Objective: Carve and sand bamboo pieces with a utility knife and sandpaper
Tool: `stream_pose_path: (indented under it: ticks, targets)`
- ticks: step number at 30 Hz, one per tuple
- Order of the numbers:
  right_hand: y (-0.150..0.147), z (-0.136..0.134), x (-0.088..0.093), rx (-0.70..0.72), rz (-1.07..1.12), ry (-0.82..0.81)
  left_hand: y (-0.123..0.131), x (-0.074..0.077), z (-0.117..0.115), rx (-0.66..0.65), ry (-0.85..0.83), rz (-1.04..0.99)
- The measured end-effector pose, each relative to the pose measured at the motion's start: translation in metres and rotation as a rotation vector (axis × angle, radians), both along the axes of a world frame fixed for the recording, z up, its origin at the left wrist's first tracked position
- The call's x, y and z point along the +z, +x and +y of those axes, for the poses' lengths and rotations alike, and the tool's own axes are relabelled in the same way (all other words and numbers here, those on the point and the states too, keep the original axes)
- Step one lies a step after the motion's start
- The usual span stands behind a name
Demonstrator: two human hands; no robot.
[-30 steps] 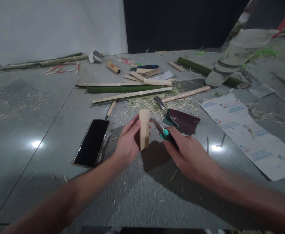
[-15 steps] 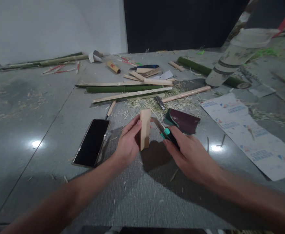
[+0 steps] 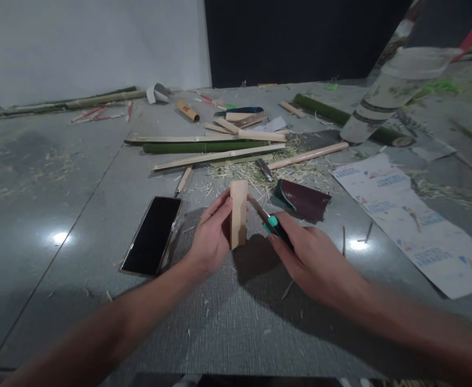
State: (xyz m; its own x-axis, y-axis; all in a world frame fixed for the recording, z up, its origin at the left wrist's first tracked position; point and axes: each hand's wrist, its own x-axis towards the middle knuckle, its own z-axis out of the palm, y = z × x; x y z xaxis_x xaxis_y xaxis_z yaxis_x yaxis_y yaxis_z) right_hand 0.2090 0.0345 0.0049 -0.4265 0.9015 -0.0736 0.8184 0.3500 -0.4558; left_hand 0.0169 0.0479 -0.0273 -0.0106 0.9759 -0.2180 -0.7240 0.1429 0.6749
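Note:
My left hand (image 3: 212, 239) is closed around a short pale bamboo piece (image 3: 238, 212), held upright above the grey floor. My right hand (image 3: 312, 260) grips a utility knife (image 3: 269, 219) with a black and teal handle. Its blade points up and left and its tip meets the right edge of the bamboo piece near the top.
A black phone (image 3: 152, 234) lies left of my left hand. A dark red sandpaper sheet (image 3: 304, 199) sits behind my right hand. Split bamboo strips (image 3: 220, 156), a green bamboo pole (image 3: 204, 147), shavings (image 3: 260, 173) and a printed paper sheet (image 3: 413, 215) lie beyond.
The knife and my right hand have shifted slightly left, bringing the blade against the bamboo piece's right edge. My left hand stays in place.

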Motion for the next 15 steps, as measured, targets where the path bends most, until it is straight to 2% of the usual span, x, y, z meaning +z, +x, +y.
stream_pose_path:
  ticks: [15]
  targets:
    - [-0.0030,-0.0081,0.0006,0.030,-0.091,-0.064,0.0007,-0.0003,-0.0003,0.000,0.048,0.030]
